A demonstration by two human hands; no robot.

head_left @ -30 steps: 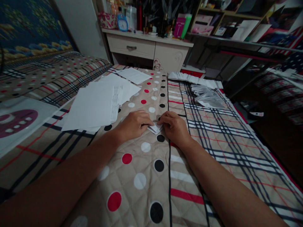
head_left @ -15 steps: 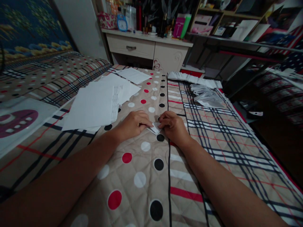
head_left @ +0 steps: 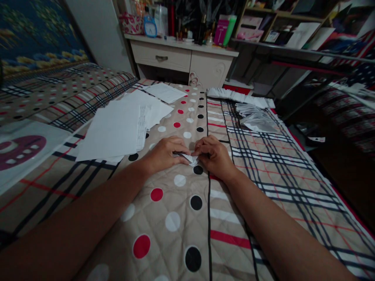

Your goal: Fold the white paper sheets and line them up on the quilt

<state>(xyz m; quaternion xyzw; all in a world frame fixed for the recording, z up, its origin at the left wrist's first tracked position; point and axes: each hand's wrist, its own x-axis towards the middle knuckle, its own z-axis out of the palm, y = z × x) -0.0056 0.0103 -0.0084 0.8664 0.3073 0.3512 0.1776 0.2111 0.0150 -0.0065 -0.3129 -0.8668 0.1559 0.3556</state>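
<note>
Between my two hands is a small folded piece of white paper [head_left: 191, 159], low over the patterned bedspread [head_left: 172, 203]. My left hand [head_left: 168, 155] pinches its left side with thumb and fingers. On the other side, my right hand [head_left: 213, 155] has its fingertips closed on the paper's right part. The fingers cover much of the paper, so its full shape is hidden. Left of my left hand lies a spread pile of white sheets [head_left: 109, 130], some with print along the edge.
Farther back lies another stack of sheets [head_left: 165, 93]. At the right back are a row of folded white papers [head_left: 240, 96] and a fanned heap of folded papers [head_left: 254, 119]. A cream dresser [head_left: 161, 56] stands beyond the bed; a printed plastic bag [head_left: 26, 148] lies far left.
My fingers have shifted on the paper: the left thumb is now lower and the right fingertips have come closer to the left hand. Less of the paper shows. The piles are unchanged.
</note>
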